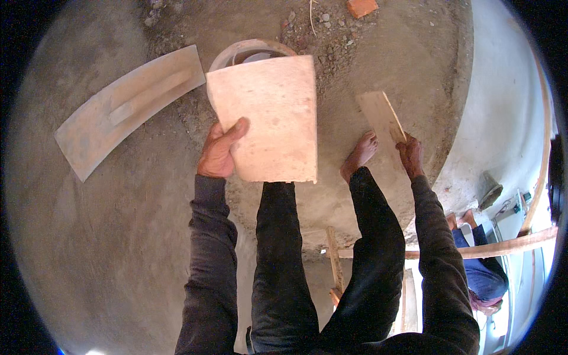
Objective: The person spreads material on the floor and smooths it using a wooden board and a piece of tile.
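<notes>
Dark sleeves and trouser legs enter from the lower edge; the person sits or crouches on a grey cement surface [118, 236] that ends in a drop just below the knees, with a timber scaffold rail [509, 241] and another person in blue [482, 275] lower down at right.

Left hand [220, 152]: closed on the left edge of a pale square board [269, 115], thumb across its face, board held up in front of the body and tilted slightly. Right hand [411, 155]: closed around the lower end of a narrow wooden float [381, 115], whose blade rests on or just above the cement; cannot tell which. Bare foot [359, 157] just left of that hand, on the surface.

Behind the board: a round pan [248, 52], mostly hidden, contents not readable. Further left, a long flat wooden float with a handle strip [127, 103] lies on the cement. Rubble and a brick piece [361, 7] at the far edge.

Risks, as judged:
- One-handed grip at the board's edge only; a slip would let it fall onto the pan or the cement.
- Seat close to the open edge; leaning forward or shifting weight could unbalance the person.
- Anything dropped near that edge could reach the person below.
</notes>
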Available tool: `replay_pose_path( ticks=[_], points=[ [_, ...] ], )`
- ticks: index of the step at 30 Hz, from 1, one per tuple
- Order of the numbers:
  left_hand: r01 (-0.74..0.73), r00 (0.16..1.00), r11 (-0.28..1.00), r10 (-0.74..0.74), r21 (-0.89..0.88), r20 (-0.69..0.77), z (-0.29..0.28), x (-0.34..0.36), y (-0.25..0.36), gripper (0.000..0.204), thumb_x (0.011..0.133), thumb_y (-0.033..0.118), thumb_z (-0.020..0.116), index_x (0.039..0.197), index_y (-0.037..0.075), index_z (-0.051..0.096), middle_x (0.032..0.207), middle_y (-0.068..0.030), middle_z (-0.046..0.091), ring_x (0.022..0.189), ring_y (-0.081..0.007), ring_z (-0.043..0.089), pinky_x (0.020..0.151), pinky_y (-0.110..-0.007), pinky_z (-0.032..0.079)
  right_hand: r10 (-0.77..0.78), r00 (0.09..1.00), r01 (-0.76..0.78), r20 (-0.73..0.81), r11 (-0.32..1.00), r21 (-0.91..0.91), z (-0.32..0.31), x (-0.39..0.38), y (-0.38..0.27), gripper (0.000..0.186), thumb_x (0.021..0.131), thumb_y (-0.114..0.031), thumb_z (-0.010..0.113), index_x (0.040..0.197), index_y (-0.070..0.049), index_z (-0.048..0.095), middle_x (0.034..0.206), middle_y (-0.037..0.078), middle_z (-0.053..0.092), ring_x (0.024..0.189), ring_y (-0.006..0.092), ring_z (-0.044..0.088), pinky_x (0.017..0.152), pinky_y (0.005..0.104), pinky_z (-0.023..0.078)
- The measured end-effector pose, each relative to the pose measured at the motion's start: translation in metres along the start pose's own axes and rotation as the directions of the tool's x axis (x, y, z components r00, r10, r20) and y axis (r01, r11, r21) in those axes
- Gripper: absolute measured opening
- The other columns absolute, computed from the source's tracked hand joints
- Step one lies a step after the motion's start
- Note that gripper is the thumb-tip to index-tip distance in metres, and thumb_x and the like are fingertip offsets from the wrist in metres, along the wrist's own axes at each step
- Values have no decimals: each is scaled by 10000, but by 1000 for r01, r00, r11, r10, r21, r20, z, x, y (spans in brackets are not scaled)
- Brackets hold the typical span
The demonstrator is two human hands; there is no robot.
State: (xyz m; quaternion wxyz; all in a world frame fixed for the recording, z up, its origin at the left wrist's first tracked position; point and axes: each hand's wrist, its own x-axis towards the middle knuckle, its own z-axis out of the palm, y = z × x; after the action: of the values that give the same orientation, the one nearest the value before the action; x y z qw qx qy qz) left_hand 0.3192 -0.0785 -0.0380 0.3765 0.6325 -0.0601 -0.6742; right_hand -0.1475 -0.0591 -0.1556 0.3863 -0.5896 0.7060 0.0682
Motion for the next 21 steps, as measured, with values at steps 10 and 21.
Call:
replay_pose_path(
  ticks=[10, 21],
  points=[
    [-100, 915, 992, 122, 76, -385, -31, -83, 28, 442, 834, 165, 627, 1195, -32, 463, 1139, -133, 560, 1037, -221, 549, 891, -347, 441, -322, 930, 344, 176, 932, -114, -15, 11, -46, 338, 716, -100, 564, 1046, -32, 581, 811, 211, 609, 781, 407, 585, 694, 453, 475],
    [16, 693, 996, 51, 86, -719, -92, -238, -26, 397, 830, 187, 643, 1143, 4, 481, 1133, -81, 538, 1042, -192, 509, 898, -352, 409, -627, 594, 804, 503, 477, -355, 83, 42, -110, 173, 780, -95, 525, 932, -75, 605, 817, 109, 624, 754, 281, 632, 640, 399, 515]
  ],
)
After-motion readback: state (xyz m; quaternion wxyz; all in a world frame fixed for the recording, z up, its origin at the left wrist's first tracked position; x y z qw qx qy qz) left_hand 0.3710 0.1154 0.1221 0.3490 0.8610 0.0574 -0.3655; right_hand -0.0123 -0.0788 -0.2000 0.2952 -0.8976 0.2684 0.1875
